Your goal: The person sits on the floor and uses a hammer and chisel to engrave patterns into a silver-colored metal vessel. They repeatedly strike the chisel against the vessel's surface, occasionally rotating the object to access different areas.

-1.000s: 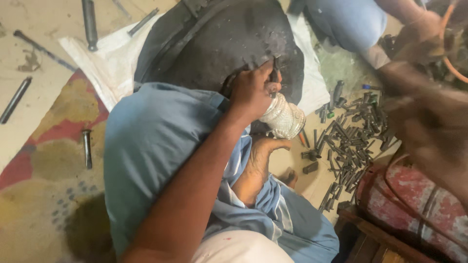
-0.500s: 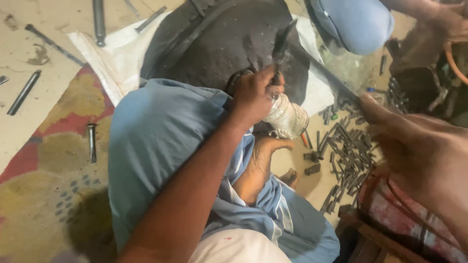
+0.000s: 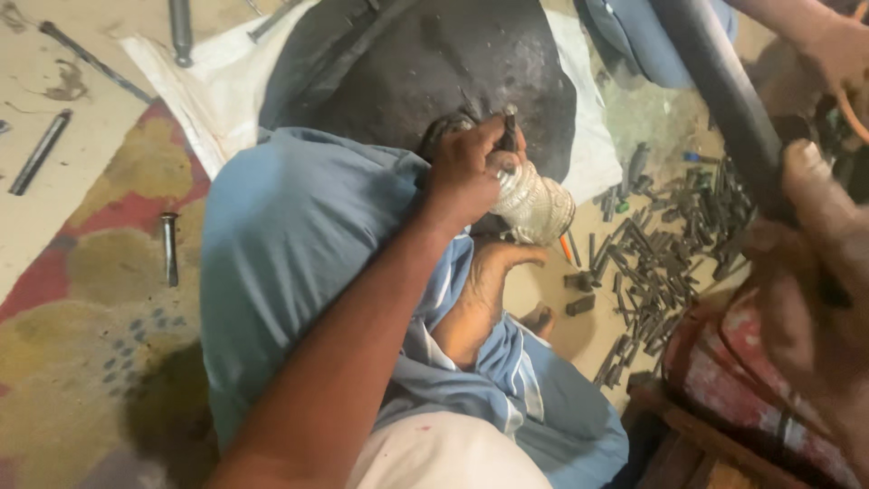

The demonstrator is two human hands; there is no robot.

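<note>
While the left hand (image 3: pixel 466 172) grips a ribbed clear jar (image 3: pixel 534 204), the blurred right hand (image 3: pixel 815 272) clasps a dark pipe (image 3: pixel 724 100).

Left hand (image 3: pixel 466 172) on clear jar (image 3: pixel 536 205)

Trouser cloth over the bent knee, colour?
Light blue cloth, plain, no pattern; clearest in the head view, beneath the left hand.

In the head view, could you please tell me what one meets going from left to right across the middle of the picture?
Short metal bolt on the patterned rug → blue-clad knee → left hand gripping a small dark tool → clear ribbed jar → heap of small dark metal pieces → blurred right hand at the right edge.
</note>
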